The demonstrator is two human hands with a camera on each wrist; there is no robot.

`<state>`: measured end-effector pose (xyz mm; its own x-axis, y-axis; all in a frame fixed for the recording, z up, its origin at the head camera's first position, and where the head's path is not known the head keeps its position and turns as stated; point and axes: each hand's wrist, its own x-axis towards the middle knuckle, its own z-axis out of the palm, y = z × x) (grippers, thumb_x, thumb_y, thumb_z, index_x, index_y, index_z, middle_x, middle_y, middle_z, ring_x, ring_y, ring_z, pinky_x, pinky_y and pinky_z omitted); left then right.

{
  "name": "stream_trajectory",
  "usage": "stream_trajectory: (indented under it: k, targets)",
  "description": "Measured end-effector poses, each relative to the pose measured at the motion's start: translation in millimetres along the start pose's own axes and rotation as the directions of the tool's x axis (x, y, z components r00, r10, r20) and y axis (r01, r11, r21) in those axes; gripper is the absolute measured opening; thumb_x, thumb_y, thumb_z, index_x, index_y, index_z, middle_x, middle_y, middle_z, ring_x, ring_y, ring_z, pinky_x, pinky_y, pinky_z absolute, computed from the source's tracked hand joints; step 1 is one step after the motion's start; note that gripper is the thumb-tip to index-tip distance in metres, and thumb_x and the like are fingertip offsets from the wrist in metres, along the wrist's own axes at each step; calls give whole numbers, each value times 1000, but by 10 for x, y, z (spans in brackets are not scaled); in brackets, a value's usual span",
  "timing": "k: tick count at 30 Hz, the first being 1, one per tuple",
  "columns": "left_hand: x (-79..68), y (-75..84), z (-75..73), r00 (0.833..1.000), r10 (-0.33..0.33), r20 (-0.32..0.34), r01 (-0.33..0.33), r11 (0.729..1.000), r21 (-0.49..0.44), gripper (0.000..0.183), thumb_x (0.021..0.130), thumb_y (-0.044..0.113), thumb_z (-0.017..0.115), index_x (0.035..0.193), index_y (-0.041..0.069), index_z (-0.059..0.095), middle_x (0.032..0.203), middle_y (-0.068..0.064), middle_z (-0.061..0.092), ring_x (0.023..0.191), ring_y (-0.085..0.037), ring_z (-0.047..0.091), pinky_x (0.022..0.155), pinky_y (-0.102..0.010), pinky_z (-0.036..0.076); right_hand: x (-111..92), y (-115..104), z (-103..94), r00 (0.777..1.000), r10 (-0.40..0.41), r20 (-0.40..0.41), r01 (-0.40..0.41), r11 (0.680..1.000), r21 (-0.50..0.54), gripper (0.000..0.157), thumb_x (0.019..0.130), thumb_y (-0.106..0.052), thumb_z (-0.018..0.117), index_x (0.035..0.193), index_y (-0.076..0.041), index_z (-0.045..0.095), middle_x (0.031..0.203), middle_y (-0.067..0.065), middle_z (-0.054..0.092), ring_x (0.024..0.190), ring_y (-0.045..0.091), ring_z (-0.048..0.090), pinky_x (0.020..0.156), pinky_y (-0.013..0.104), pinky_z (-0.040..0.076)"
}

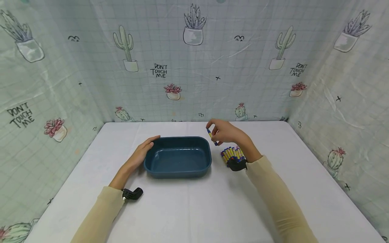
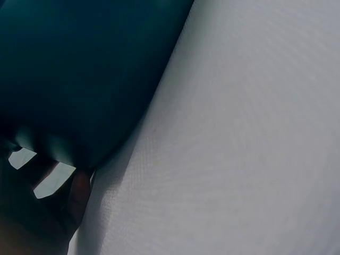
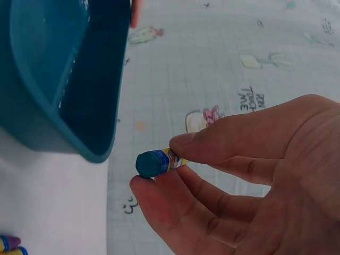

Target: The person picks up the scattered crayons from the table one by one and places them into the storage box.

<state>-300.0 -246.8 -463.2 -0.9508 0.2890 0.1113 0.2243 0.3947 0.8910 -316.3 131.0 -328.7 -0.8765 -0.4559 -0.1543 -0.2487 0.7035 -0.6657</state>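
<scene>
My left hand (image 1: pixel 141 153) holds the left end of a dark teal tray (image 1: pixel 177 174), its fingers reaching round the far left corner. The left wrist view shows its fingertips against the outer wall of the tray (image 2: pixel 79 69). Just beyond the tray's right end, my right hand (image 1: pixel 226 131) pinches a crayon (image 1: pixel 211 135) above the table. This crayon (image 3: pixel 159 162) has a blue-green end and a yellow wrapper, held between thumb and fingers in the right wrist view. Several more crayons (image 1: pixel 232 153) lie in a row under the right wrist, with yellow wrappers and mixed coloured ends.
A white cloth covers the table (image 1: pixel 188 209). Pale printed curtains (image 1: pixel 212 77) with cactus drawings stand along the back and both sides. Black bands with small devices sit on both wrists, the right one (image 1: pixel 237 164) close over the crayon row.
</scene>
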Motion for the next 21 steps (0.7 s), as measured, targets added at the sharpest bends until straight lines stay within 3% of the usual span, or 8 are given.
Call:
stream_trajectory:
  k: [15,21]
  targets:
    - [0,-4,6,1000,3,2,-3,1000,-11,49,114,26,30,162,16,36,171,-11,29,161,-36,16,129,-65,9,294,-320,207,990,-60,125,71,993,-92,49,92,-1,67,139,-6,53,122,23,67,90,27,74,70,36,65]
    - [19,-12,-1,1000,10,15,-10,1000,-6,49,115,25,29,162,14,35,171,-12,28,161,-37,15,129,-64,10,382,-441,320,980,-51,194,75,990,-116,47,93,-1,66,137,-10,54,122,19,68,94,24,73,76,40,66]
